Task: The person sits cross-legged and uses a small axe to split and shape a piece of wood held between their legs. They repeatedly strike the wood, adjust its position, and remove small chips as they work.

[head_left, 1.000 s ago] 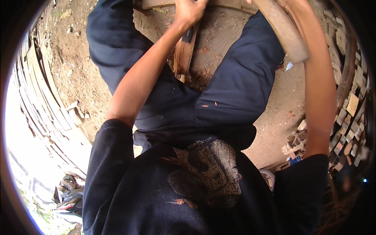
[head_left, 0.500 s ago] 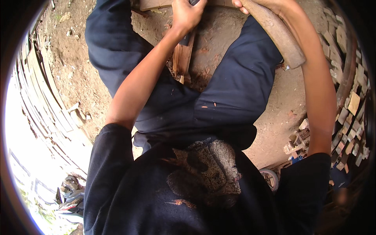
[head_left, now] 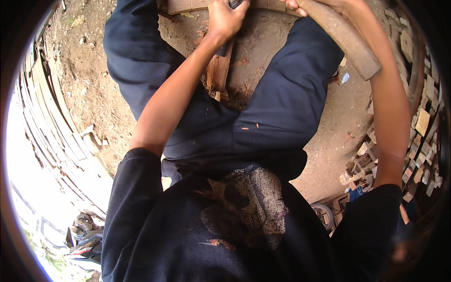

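Note:
At the upper edge, my left hand (head_left: 227, 19) is closed round a dark, round-ended object (head_left: 235, 3), whose kind I cannot make out. My right hand (head_left: 324, 3), partly cut off by the frame, grips a thick, worn wooden handle (head_left: 345, 40). Its blunt end slants down beside my right forearm, and whatever is at its other end is out of view. Beyond my left hand lies a curved, pale wooden piece (head_left: 188, 5), only partly visible. A reddish-brown block of wood (head_left: 219, 70) stands between my legs, below the left wrist.
Stacked wood offcuts (head_left: 423, 122) fill the right side, with a loose heap (head_left: 359, 169) near my right elbow. Long boards (head_left: 51, 108) lie at the left. A small wheel (head_left: 323, 214) is at lower right. Bare earth (head_left: 98, 61) with chips surrounds my legs.
My right hand and the wooden handle have shifted a little to the right, the blunt end swinging outward. My left hand has barely moved and keeps its grip.

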### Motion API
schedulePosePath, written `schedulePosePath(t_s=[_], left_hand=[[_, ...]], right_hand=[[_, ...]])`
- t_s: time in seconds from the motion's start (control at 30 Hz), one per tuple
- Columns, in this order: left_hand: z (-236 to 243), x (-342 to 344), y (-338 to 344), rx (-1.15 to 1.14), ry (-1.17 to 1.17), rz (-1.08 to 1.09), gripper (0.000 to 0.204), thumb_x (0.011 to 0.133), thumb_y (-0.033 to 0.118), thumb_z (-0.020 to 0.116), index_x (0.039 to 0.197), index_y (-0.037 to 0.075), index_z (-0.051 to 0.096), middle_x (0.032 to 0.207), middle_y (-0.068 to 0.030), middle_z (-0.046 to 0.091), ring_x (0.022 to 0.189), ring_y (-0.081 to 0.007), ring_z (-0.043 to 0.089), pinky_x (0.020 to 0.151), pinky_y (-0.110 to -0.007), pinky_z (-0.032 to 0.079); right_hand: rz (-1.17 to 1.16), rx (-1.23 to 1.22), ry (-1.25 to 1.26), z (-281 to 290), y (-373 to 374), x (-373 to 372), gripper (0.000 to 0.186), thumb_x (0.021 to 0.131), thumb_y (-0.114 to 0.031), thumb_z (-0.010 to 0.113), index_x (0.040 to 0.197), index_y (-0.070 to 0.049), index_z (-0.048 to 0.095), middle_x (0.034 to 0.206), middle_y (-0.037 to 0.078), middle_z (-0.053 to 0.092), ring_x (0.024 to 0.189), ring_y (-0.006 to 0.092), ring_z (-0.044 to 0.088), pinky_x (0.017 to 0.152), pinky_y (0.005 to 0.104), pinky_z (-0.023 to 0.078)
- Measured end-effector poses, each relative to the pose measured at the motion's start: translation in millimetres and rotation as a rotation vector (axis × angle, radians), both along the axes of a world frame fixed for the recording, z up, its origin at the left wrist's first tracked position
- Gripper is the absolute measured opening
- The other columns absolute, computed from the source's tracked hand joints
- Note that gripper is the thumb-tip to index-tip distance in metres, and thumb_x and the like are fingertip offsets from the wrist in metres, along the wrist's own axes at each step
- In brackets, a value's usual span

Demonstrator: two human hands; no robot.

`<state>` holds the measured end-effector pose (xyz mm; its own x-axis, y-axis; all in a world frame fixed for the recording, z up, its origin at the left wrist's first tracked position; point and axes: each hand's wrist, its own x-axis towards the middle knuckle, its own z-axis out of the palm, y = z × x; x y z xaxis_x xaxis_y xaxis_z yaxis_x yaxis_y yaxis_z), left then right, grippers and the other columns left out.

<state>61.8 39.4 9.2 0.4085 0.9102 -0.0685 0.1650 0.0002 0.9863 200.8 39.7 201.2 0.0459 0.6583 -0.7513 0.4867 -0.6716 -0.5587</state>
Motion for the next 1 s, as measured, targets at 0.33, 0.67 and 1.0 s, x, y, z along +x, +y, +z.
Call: schedulePosePath(t_s=[0.33,0.67,1.0], left_hand=[[-1.8,3.1,2.5,0.063,-0.072,0.059,0.02,0.087,0.014,0.064,0.096,-0.005,0.065,0.08,-0.0147,0.069,0.072,-0.0156,0.063,0.067,-0.034,0.05],[-5.1,3.2,1.0,0.007,0.036,0.105,0.025,0.088,0.018,0.065,0.095,-0.006,0.065,0.076,-0.0178,0.069,0.069,-0.0167,0.063,0.063,-0.035,0.05],[-6.9,0.4,1.9,0.036,0.12,0.132,0.031,0.086,0.022,0.067,0.082,-0.008,0.063,0.064,-0.021,0.062,0.058,-0.0162,0.058,0.055,-0.039,0.046]], right_hand=[[-0.107,0.1,0.145,-32.6,-12.4,7.9,0.024,0.1,-0.019,0.043,0.105,0.002,0.055,0.074,0.005,0.056,0.056,0.0119,0.054,0.046,0.0253,0.049],[-0.252,0.276,0.143,-49.6,9.5,15.9,0.021,0.098,-0.02,0.046,0.101,-0.001,0.056,0.073,0.004,0.055,0.056,0.0132,0.054,0.046,0.0263,0.048],[-0.252,0.342,0.183,-62.3,17.7,29.0,0.025,0.099,-0.023,0.046,0.096,-0.001,0.058,0.074,0.005,0.056,0.058,0.0135,0.055,0.047,0.0266,0.049]])
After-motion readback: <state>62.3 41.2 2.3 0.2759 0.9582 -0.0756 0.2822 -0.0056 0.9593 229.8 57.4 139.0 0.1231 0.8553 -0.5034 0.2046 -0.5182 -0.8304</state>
